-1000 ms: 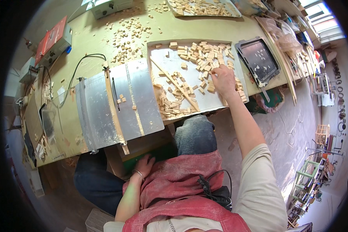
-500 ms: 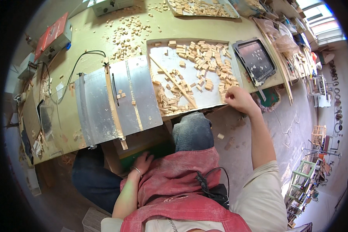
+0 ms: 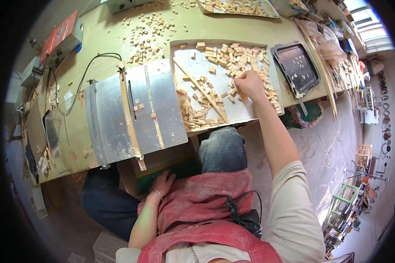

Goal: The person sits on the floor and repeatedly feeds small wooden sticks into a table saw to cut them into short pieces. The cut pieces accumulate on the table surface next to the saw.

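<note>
My right hand point(image 3: 251, 85) is over the white tray point(image 3: 245, 113), its fingers closed in a pinch among loose wooden blocks point(image 3: 233, 56). Whatever lies between the fingertips is hidden. Inside the tray, a thin wooden stick point(image 3: 202, 90) slants across more blocks piled at the near left. My left hand point(image 3: 162, 183) lies low by my lap, next to the red apron point(image 3: 206, 190). Its fingers are apart and hold nothing that shows; a bracelet circles the wrist.
Left of the tray lies a metal plate point(image 3: 114, 131) with a slot, a wooden strip point(image 3: 128, 111) and a few small blocks on it. A black tray point(image 3: 299, 65) stands at the right. Scattered blocks point(image 3: 149, 35) and another filled tray point(image 3: 239, 15) are farther back.
My right hand has moved left and away from me, from the tray's near right corner to its middle. A block below the tray's edge no longer shows. My left hand stays put.
</note>
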`<state>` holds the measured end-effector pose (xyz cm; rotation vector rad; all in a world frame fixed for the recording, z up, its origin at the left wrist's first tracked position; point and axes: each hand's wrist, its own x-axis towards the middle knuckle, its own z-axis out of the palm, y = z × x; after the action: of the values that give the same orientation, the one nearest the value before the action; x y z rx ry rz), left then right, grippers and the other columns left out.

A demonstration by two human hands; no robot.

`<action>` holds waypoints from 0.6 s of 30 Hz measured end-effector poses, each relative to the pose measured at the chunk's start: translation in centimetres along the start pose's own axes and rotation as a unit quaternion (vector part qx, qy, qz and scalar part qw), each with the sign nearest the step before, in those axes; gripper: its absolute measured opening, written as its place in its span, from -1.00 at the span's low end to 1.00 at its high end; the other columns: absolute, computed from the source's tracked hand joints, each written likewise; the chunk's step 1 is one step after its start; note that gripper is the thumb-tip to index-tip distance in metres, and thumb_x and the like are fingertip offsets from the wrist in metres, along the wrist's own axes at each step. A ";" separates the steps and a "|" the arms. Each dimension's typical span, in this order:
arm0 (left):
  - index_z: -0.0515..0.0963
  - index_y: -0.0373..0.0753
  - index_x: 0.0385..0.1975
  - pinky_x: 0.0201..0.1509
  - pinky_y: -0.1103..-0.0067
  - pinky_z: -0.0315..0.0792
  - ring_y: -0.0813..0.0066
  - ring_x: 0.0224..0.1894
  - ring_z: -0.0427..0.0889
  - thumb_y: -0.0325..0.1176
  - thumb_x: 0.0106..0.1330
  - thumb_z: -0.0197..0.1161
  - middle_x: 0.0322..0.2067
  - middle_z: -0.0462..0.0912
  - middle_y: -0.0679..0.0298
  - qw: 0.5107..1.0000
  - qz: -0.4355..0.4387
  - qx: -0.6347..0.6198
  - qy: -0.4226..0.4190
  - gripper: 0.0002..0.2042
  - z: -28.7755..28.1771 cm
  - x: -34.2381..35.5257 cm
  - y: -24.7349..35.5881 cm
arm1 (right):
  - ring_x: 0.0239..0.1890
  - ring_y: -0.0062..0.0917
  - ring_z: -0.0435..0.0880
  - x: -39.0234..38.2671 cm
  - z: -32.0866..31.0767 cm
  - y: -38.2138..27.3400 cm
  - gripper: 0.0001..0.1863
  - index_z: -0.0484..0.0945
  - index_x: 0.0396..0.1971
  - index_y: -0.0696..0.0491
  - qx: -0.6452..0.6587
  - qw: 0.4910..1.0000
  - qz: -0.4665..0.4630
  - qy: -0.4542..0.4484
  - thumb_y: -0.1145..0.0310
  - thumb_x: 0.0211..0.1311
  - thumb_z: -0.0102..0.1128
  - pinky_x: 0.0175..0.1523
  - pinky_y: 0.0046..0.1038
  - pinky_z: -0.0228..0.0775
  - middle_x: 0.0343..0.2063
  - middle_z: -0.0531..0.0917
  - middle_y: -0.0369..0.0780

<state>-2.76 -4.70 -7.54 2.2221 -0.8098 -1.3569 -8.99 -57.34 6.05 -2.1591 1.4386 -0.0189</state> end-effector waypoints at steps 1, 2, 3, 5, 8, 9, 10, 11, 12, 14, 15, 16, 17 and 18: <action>0.57 -0.28 0.32 0.33 0.16 0.55 -0.20 0.24 0.68 0.10 0.59 0.15 0.19 0.70 -0.18 1.000 0.002 -0.001 0.000 -0.42 0.1 0.0 -0.1 | -0.26 -0.23 0.87 0.2 0.0 0.4 -0.72 0.83 -0.44 0.09 0.019 1.000 0.002 0.000 0.16 0.05 0.41 -0.01 -0.22 0.68 -0.45 0.84 -0.09; 0.57 -0.29 0.30 0.33 0.16 0.54 -0.21 0.24 0.67 0.07 0.59 0.17 0.19 0.70 -0.19 1.000 -0.002 -0.010 -0.001 -0.44 0.2 0.0 -0.2 | -0.28 -0.23 0.87 0.4 0.0 0.9 -0.72 0.83 -0.46 0.09 0.038 0.999 0.005 0.001 0.17 0.05 0.40 -0.02 -0.22 0.68 -0.48 0.83 -0.09; 0.58 -0.30 0.29 0.33 0.17 0.54 -0.23 0.25 0.67 0.05 0.58 0.19 0.19 0.69 -0.20 1.000 -0.005 -0.018 -0.001 -0.45 0.2 0.0 0.0 | -0.31 -0.23 0.86 0.5 -0.1 1.3 -0.72 0.83 -0.46 0.10 0.035 0.999 0.007 0.005 0.17 0.05 0.40 -0.03 -0.22 0.68 -0.50 0.83 -0.09; 0.59 -0.31 0.27 0.32 0.17 0.54 -0.25 0.25 0.66 0.03 0.59 0.20 0.18 0.69 -0.21 1.000 -0.009 -0.026 -0.001 -0.48 0.0 0.0 0.3 | -0.35 -0.23 0.85 0.6 -0.6 2.3 -0.72 0.83 -0.47 0.12 0.029 0.999 0.011 0.014 0.18 0.05 0.40 -0.07 -0.22 0.67 -0.53 0.81 -0.09; 0.59 -0.30 0.28 0.32 0.16 0.54 -0.23 0.24 0.67 0.04 0.59 0.19 0.18 0.70 -0.20 1.000 -0.006 -0.025 -0.002 -0.47 -0.1 0.0 0.7 | -0.37 -0.24 0.83 0.4 -1.4 4.2 -0.71 0.82 -0.44 0.17 0.020 0.997 -0.030 0.066 0.20 0.10 0.39 -0.12 -0.25 0.64 -0.51 0.81 -0.06; 0.59 -0.30 0.29 0.32 0.17 0.55 -0.21 0.24 0.68 0.05 0.58 0.19 0.18 0.71 -0.19 1.000 -0.005 -0.023 -0.003 -0.46 -0.1 -0.1 0.6 | -0.38 -0.24 0.82 0.1 -1.4 4.2 -0.71 0.81 -0.43 0.18 0.069 0.993 -0.071 0.068 0.21 0.12 0.39 -0.14 -0.25 0.63 -0.50 0.80 -0.06; 0.58 -0.30 0.30 0.32 0.17 0.56 -0.20 0.23 0.68 0.06 0.58 0.18 0.18 0.71 -0.17 1.000 -0.004 -0.021 -0.004 -0.44 -0.1 -0.1 0.5 | -0.38 -0.24 0.81 -0.4 -1.4 4.2 -0.71 0.81 -0.43 0.19 0.117 0.984 -0.112 0.070 0.22 0.14 0.38 -0.15 -0.26 0.63 -0.49 0.80 -0.05; 0.58 -0.30 0.30 0.32 0.17 0.56 -0.20 0.23 0.68 0.06 0.58 0.18 0.18 0.71 -0.17 1.000 -0.004 -0.025 -0.006 -0.44 -0.1 -0.1 0.4 | -0.39 -0.24 0.80 -1.0 -1.4 4.3 -0.71 0.80 -0.42 0.20 0.165 0.972 -0.152 0.072 0.23 0.16 0.38 -0.16 -0.27 0.62 -0.48 0.80 -0.05; 0.58 -0.30 0.30 0.31 0.17 0.56 -0.20 0.23 0.69 0.06 0.58 0.18 0.18 0.71 -0.17 1.000 -0.004 -0.029 -0.007 -0.44 -0.1 -0.1 0.3 | -0.38 -0.23 0.80 -1.9 -1.6 4.0 -0.72 0.80 -0.41 0.20 0.147 0.974 -0.161 0.066 0.25 0.17 0.38 -0.17 -0.26 0.62 -0.46 0.79 -0.05; 0.57 -0.30 0.31 0.31 0.17 0.56 -0.20 0.23 0.69 0.06 0.58 0.18 0.18 0.71 -0.17 0.999 -0.007 -0.032 -0.011 -0.44 0.1 0.0 0.0 | -0.37 -0.22 0.79 -3.9 -1.6 2.9 -0.75 0.79 -0.39 0.20 0.110 0.976 -0.179 0.054 0.28 0.19 0.38 -0.17 -0.26 0.61 -0.44 0.78 -0.05; 0.57 -0.29 0.31 0.32 0.17 0.56 -0.19 0.23 0.69 0.06 0.58 0.18 0.18 0.71 -0.17 0.999 -0.009 -0.029 -0.013 -0.44 0.0 0.1 -0.1 | -0.29 -0.17 0.76 -4.6 -1.1 2.5 -0.84 0.80 -0.32 0.13 0.059 0.973 -0.211 0.073 0.37 0.19 0.38 -0.10 -0.21 0.60 -0.38 0.75 -0.10; 0.56 -0.29 0.32 0.32 0.17 0.55 -0.19 0.23 0.68 0.06 0.58 0.18 0.19 0.71 -0.17 1.000 -0.010 -0.026 -0.015 -0.44 0.0 0.2 -0.2 | -0.24 -0.17 0.75 -5.0 -1.0 2.0 -0.86 0.80 -0.30 0.10 0.026 0.962 -0.260 0.073 0.39 0.19 0.38 -0.06 -0.20 0.59 -0.36 0.73 -0.11; 0.56 -0.29 0.32 0.33 0.17 0.55 -0.19 0.24 0.68 0.06 0.58 0.18 0.19 0.71 -0.17 0.999 -0.014 -0.022 -0.019 -0.44 0.0 0.2 -0.3 | -0.20 -0.16 0.73 -5.3 -1.0 1.5 -0.87 0.79 -0.28 0.08 -0.008 0.948 -0.309 0.074 0.41 0.19 0.38 -0.03 -0.18 0.57 -0.34 0.71 -0.12; 0.56 -0.29 0.32 0.33 0.17 0.55 -0.19 0.25 0.68 0.06 0.58 0.18 0.20 0.70 -0.16 0.999 -0.016 -0.019 -0.023 -0.44 -0.1 0.2 -0.1 | -0.16 -0.15 0.72 -5.6 -0.8 1.0 -0.87 0.79 -0.26 0.06 -0.041 0.931 -0.356 0.074 0.43 0.19 0.38 0.01 -0.17 0.56 -0.32 0.68 -0.13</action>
<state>-2.54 -4.70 -7.67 2.1921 -0.7611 -1.4305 -12.53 -53.20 7.86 -2.6794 0.6563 -0.3980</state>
